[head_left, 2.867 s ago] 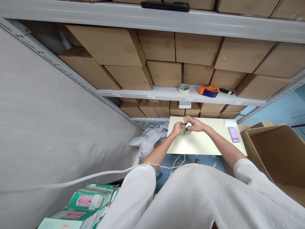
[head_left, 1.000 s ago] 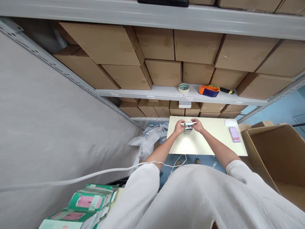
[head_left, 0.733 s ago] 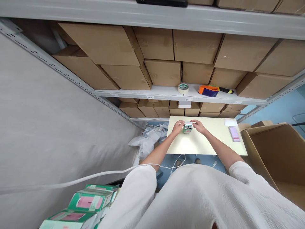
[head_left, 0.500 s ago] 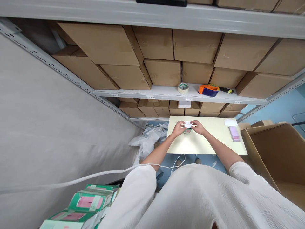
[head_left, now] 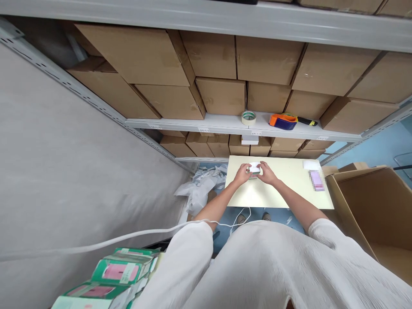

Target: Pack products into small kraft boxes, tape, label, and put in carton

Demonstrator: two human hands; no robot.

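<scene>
Over the pale yellow tabletop, my left hand and my right hand grip a small box from opposite sides. Its upper face looks white, and a darker greenish part shows beneath it. Fingers of both hands are bent around its edges, with the thumbs toward me. What the fingertips cover is hidden, and the box's printing is too small to read.
A blurred-out purple item and a white piece lie at the table's right. Beside it stands an open carton. The shelf ahead bears cartons, a tape roll and an orange-blue tape dispenser. Green boxes sit lower left; a white cable crosses my left arm.
The box has tipped between my hands: the printed white face seen before now appears as a plain white top. Both hands stay in nearly the same place. My view has shifted slightly.
</scene>
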